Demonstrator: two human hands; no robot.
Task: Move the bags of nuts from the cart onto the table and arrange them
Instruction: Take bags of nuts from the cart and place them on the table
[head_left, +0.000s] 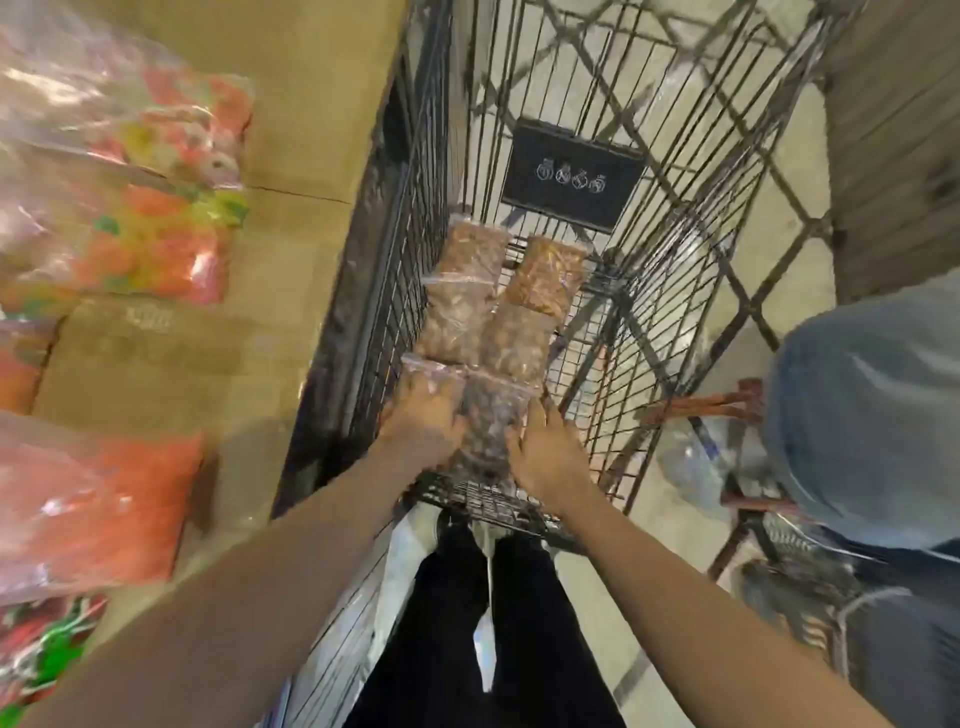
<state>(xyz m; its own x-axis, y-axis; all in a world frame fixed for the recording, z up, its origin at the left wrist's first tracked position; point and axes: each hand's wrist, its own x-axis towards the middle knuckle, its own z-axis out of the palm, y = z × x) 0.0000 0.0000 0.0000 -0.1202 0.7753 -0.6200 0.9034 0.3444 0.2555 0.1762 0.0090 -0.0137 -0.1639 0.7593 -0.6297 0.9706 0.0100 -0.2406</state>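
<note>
Several clear zip bags of brown nuts lie in two rows on the floor of a wire shopping cart (644, 332). The nearest bag of nuts (488, 421) holds dark nuts and sits between my hands. My left hand (423, 423) lies over a bag of nuts (426, 371) at the cart's left side, fingers spread on it. Against the dark bag's right edge rests my right hand (540, 452), its fingers fairly straight. Farther in lie more bags of nuts (460, 317), one lighter and orange-brown (548, 278). The table (291, 156) is the tan surface on the left.
Large bags of colourful candy (119, 202) and an orange bag (93, 509) crowd the table's left part. A black sign (571, 174) hangs on the cart's far wall. Another person in jeans (872, 415) stands at the right, beside a second cart (769, 519).
</note>
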